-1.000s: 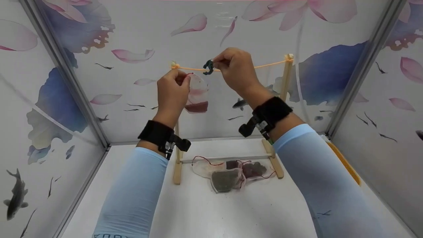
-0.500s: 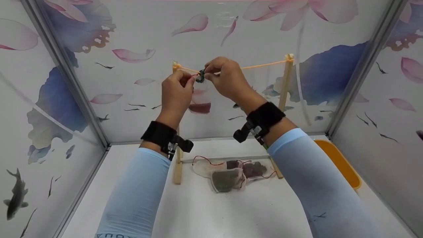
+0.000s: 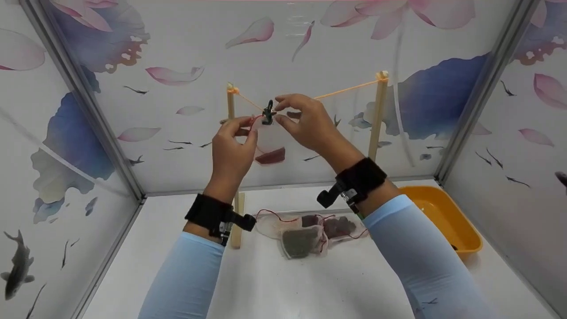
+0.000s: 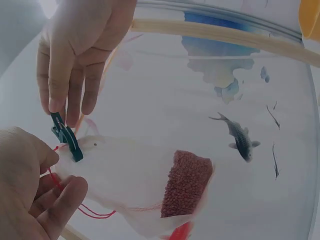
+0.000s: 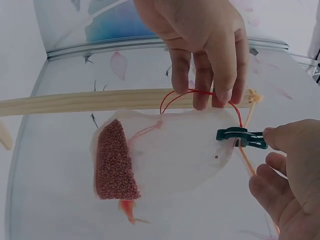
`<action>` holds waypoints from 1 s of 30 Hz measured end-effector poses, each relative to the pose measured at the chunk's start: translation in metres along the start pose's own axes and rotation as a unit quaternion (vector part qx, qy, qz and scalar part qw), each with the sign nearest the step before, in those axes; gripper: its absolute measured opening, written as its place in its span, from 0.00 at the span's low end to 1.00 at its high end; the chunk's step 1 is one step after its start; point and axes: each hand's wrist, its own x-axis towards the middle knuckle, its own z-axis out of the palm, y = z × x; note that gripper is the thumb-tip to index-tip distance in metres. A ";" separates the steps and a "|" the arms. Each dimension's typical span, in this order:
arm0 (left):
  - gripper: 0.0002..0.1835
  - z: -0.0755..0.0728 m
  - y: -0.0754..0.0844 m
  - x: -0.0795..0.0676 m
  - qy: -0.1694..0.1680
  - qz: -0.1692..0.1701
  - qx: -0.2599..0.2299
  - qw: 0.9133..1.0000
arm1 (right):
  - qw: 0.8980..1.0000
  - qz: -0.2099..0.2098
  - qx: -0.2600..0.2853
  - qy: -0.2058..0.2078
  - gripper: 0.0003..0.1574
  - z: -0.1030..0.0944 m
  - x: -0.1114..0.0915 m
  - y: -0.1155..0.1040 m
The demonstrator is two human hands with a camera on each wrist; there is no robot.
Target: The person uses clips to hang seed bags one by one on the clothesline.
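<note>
A sheer mesh pouch [image 4: 115, 165] with reddish-brown contents hangs by its red drawstring [image 5: 177, 96] near the left end of the orange line [image 3: 347, 90]. A dark green clothespin [image 3: 268, 113] is on the line at the pouch's top. My left hand [image 3: 231, 153], just left of the clothespin, holds the drawstring between thumb and fingers. From the right, my right hand [image 3: 310, 124] has thumb and index finger spread apart at the clothespin's handle end. In the right wrist view the thumb [image 5: 280, 136] touches that handle. The drawstring's end under the clothespin is hard to see.
The line runs between two wooden posts [image 3: 378, 119]. Below on the white table [image 3: 301, 288] lie several more mesh pouches [image 3: 301, 243] with red strings. A yellow bin [image 3: 460, 221] stands at the right. Printed wall panels enclose the back and sides.
Both hands came together, and the clothespin moved left and down to the pouch's drawstring. The line now dips at it. My right fingers have spread from their pinch.
</note>
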 end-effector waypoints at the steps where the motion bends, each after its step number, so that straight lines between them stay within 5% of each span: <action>1: 0.16 -0.001 -0.001 -0.006 0.008 0.003 -0.002 1.000 | 1.000 -0.001 -0.002 0.009 0.12 -0.002 -0.005 0.002; 8: 0.19 -0.004 -0.026 -0.054 0.038 0.063 0.019 0.997 | 0.998 0.004 -0.017 0.056 0.15 -0.020 -0.050 0.026; 12: 0.19 0.000 -0.048 -0.085 0.005 0.097 0.047 0.994 | 0.996 0.018 -0.049 0.066 0.15 -0.035 -0.085 0.050; 15: 0.20 0.001 -0.066 -0.107 -0.043 0.096 0.105 0.989 | 0.993 0.066 -0.083 0.045 0.16 -0.046 -0.114 0.072; 23: 0.15 -0.002 -0.130 -0.148 -0.178 -0.034 0.244 0.953 | 0.963 0.236 -0.120 -0.046 0.21 -0.078 -0.195 0.133; 30: 0.12 -0.005 -0.168 -0.171 -0.235 -0.095 0.277 0.927 | 0.915 0.350 -0.163 -0.114 0.29 -0.114 -0.249 0.179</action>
